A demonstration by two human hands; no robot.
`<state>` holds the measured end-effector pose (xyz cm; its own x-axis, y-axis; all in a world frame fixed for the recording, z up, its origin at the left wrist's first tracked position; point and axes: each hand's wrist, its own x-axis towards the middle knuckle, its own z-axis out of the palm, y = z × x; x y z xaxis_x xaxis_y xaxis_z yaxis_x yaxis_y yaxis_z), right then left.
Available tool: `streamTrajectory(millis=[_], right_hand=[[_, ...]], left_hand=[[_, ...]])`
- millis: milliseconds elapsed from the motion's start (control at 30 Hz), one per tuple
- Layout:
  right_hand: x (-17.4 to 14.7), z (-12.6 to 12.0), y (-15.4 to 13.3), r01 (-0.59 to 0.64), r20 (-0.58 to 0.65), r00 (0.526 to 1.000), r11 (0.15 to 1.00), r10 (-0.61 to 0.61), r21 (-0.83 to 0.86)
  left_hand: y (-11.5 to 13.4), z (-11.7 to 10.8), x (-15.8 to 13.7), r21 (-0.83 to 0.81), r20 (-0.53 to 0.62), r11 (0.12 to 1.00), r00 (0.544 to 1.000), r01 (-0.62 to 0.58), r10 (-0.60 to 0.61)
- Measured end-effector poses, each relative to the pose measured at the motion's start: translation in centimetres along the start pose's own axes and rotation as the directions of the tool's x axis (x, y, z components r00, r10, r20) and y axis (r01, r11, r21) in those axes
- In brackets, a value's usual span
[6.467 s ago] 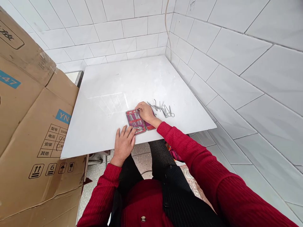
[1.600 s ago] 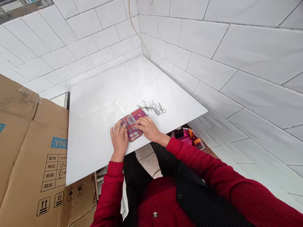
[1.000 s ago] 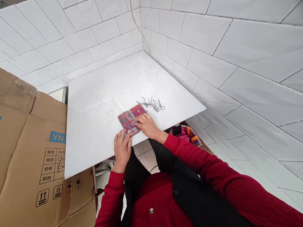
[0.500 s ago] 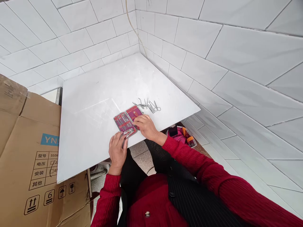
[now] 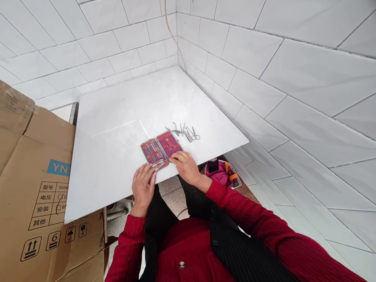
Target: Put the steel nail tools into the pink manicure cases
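An open manicure case (image 5: 160, 149) with a purple lining lies near the table's front edge. Its left half holds several slim metal tools in red loops, with nail clippers (image 5: 158, 164) at the bottom. The right half shows red straps and no tools. My left hand (image 5: 143, 186) rests at the case's lower left corner, fingers stretched out and thumb apart. My right hand (image 5: 187, 167) has its fingers bent together at the lower right corner, pinching the case's edge. Beyond the case lie small scissors (image 5: 195, 135), another nail clipper (image 5: 188, 136) and cuticle nippers (image 5: 175, 129).
The white table (image 5: 111, 105) fills the corner between tiled walls. A large cardboard box (image 5: 38, 156) stands against its left side. Below the right edge is a container with pink cloth (image 5: 220, 174). A cable (image 5: 170, 31) hangs in the corner.
My right hand has moved off the middle of the case to its lower right corner, uncovering the right half's straps. My left hand stays at the lower left corner. The view has shifted slightly.
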<state>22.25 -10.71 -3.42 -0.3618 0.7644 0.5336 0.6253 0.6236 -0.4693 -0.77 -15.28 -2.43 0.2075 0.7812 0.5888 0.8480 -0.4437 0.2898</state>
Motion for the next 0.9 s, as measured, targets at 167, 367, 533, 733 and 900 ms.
streamTrajectory(millis=[167,367,533,733,900], right_hand=[[-0.1,0.0,-0.1,-0.006,0.002,1.000,1.000,0.006,-0.014],[-0.2,0.0,-0.1,0.004,-0.007,1.000,1.000,-0.004,-0.027],[-0.1,-0.1,0.0,-0.006,-0.010,1.000,1.000,0.006,-0.003],[0.2,-0.8,0.4,0.004,0.035,0.999,0.996,-0.007,0.087],[0.3,-1.3,0.7,0.025,0.052,0.998,0.989,-0.033,0.145]], left_hand=[[0.0,-0.2,0.1,-0.048,0.018,0.998,0.999,0.044,-0.043],[0.0,-0.4,0.2,-0.041,0.034,0.998,0.998,0.052,-0.051],[-0.1,-0.6,0.6,-0.050,0.029,0.998,0.999,0.043,-0.042],[-0.4,-0.8,1.4,-0.102,0.051,0.993,0.997,0.054,-0.049],[-0.4,-0.6,1.7,-0.152,0.059,0.981,0.992,0.117,-0.109]])
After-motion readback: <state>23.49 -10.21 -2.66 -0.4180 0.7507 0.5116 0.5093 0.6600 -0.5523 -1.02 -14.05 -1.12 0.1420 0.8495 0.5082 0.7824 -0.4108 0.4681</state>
